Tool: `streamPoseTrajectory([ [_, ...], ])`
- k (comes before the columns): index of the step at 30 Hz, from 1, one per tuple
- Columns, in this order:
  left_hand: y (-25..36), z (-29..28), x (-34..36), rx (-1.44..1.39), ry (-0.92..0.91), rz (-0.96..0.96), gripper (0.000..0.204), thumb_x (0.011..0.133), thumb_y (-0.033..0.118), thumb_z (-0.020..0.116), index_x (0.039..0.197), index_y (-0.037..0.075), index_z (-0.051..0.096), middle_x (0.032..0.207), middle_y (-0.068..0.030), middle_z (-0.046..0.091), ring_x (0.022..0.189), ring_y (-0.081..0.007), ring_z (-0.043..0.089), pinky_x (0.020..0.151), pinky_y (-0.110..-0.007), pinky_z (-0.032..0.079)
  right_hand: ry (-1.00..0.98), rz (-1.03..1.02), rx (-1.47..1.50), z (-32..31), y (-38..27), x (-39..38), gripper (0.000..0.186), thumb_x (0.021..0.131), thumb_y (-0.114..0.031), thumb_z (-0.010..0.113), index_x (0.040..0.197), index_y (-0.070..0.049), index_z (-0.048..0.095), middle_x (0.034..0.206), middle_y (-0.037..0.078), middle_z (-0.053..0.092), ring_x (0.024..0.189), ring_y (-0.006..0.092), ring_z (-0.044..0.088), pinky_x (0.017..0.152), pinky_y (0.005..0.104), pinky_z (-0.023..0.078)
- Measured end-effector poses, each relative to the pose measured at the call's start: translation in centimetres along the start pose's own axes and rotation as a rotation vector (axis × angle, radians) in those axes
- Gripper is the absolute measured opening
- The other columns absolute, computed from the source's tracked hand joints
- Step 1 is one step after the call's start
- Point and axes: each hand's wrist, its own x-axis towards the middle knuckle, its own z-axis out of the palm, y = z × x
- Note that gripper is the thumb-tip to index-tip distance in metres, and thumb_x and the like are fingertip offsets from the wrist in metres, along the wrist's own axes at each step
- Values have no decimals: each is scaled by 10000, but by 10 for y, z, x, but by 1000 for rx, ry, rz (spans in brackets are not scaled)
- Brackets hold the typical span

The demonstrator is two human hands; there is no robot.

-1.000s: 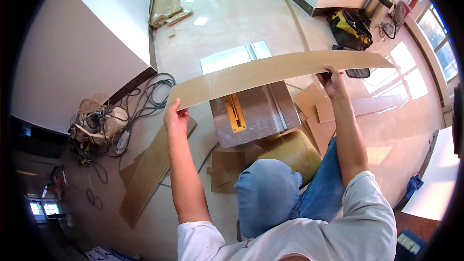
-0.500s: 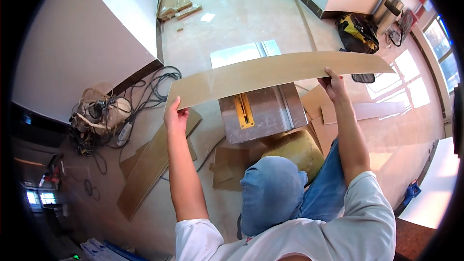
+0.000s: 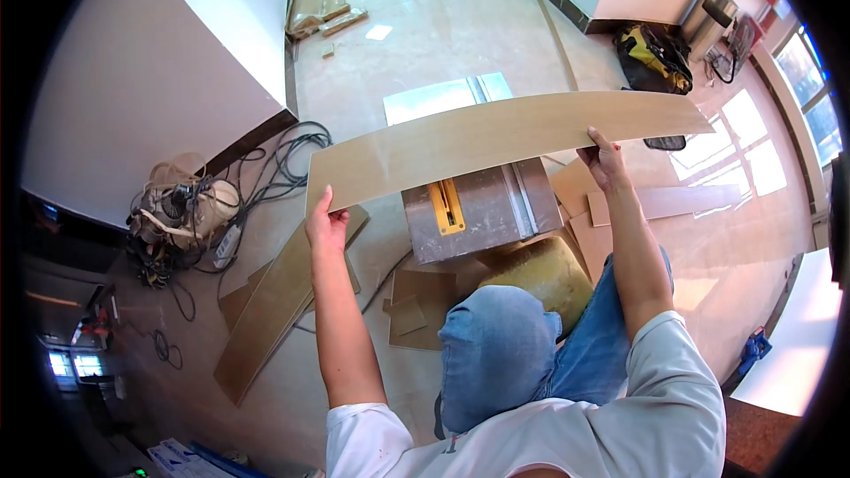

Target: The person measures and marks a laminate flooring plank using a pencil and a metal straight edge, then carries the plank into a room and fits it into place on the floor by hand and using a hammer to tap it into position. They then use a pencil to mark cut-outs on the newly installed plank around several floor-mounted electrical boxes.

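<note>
A long, thin, light-brown wooden board spans across in front of me, above a table saw with a yellow blade insert. My left hand grips the board's near left corner, thumb on top and fingers beneath. Further right, my right hand pinches its near edge in the same way, and the board's right end sticks out well past it. The board hides the middle of the saw's top; bare metal shows on both sides of it.
On the left floor sit an air compressor and coiled cables. Cut planks lie left and right of the saw. A rounded yellowish object is beside my knees. A black-and-yellow tool bag stands far right.
The board's left end has dropped slightly nearer to me with my left hand. My right hand has shifted a little left and nearer, still holding it.
</note>
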Motion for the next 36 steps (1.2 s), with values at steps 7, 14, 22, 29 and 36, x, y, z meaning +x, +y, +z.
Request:
streamPoseTrajectory([
  [7, -6, -1, -2, -29, 14, -5, 218, 880, 196, 720, 1049, 97, 624, 867, -17, 653, 695, -120, 589, 549, -253, 438, -10, -21, 15, -3, 5, 4, 225, 926, -161, 653, 1127, -76, 599, 1032, 58, 683, 895, 167, 685, 745, 299, 605],
  [14, -11, -3, -3, -39, 10, -25, 236, 868, 214, 736, 1053, 114, 630, 880, -5, 664, 699, -110, 588, 556, -244, 430, -54, -14, 37, -6, 11, 2, 198, 938, -174, 641, 1118, -96, 609, 1031, 35, 683, 898, 139, 674, 759, 283, 588],
  [22, -11, -5, -3, -34, 1, -5, 230, 875, 206, 733, 1039, 83, 631, 868, -25, 662, 698, -124, 598, 553, -254, 443, -25, -4, 21, -7, 12, 0, 198, 934, -175, 650, 1115, -105, 612, 1026, 28, 683, 887, 132, 669, 750, 273, 573],
  [29, -13, -3, -4, -56, 5, -4, 227, 877, 205, 731, 1039, 81, 632, 856, -26, 662, 692, -122, 598, 547, -256, 444, 0, 3, 16, -6, 10, -2, 210, 931, -176, 656, 1121, -104, 607, 1024, 27, 684, 891, 133, 671, 735, 276, 581],
  [36, -13, -9, -1, -48, -26, 10, 224, 881, 211, 725, 1043, 88, 633, 870, -19, 666, 701, -116, 601, 546, -248, 442, 39, -2, 12, 4, 10, -11, 186, 924, -165, 665, 1083, -90, 605, 974, 21, 679, 813, 124, 679, 666, 247, 602],
])
